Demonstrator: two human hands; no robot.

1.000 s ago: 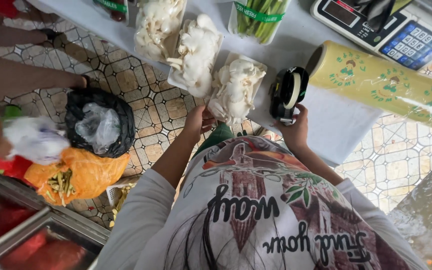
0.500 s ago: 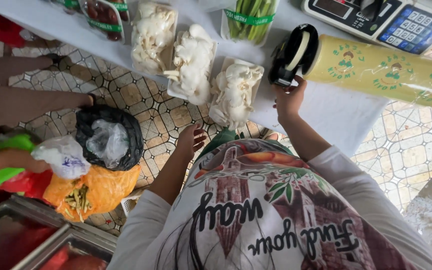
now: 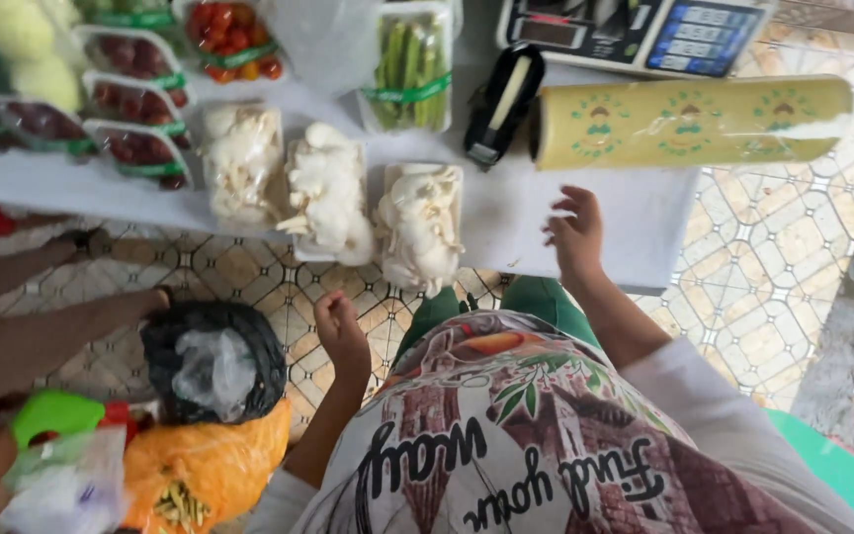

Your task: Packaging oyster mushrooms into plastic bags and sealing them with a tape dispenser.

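Black tape dispenser (image 3: pixel 502 99) released onto table; both hands (image 3: pixel 577 235) now empty, apart.

1. Your scale (image 3: pixel 635 32) is cut off by the top edge, so only its front part shows.
2. The trays of red fruit (image 3: pixel 130 104) run out past the left and top edges; their number cannot be told.
3. Another person's arm (image 3: pixel 42 331) enters from the left edge, its hand hidden behind the black bag (image 3: pixel 214 361).
4. The orange bag (image 3: pixel 210 475) is cut by the bottom edge.
5. Your forearms vanish under your shirt (image 3: pixel 546 445).
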